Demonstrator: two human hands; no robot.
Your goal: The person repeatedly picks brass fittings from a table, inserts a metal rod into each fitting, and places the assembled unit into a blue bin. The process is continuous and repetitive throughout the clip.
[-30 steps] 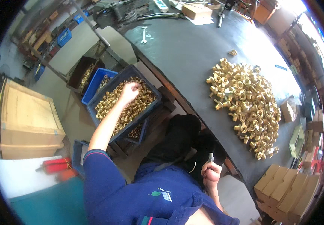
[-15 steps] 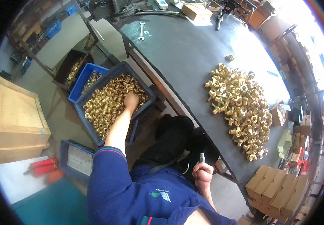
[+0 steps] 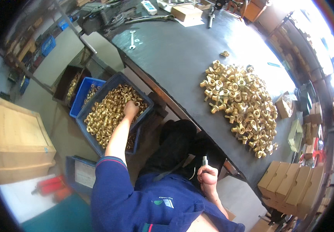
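My left hand (image 3: 130,110) reaches into a blue-grey plastic bin (image 3: 85,133) full of brass fittings (image 3: 107,112). Its fingers look curled down among the pieces, and what they hold, if anything, is hidden. Close to my body, my right hand (image 3: 208,176) is wrapped round a silver metal tool (image 3: 205,160) with a blunt, squared end pointing up; its lower part is covered by the fist. A large heap of brass fittings with ring-shaped ends (image 3: 248,108) lies on the dark workbench (image 3: 167,58) to the right.
A smaller blue bin (image 3: 83,91) and a dark metal bin (image 3: 63,83) adjoin the large bin. An open-ended wrench (image 3: 132,40) lies on the bench. Cardboard boxes (image 3: 290,183) are stacked at its right. A wooden crate (image 3: 20,135) stands at far left.
The whole view has shifted slightly, moving the bench and heap leftward in the picture. My left hand stays in the bin, and my right hand still grips the metal tool.
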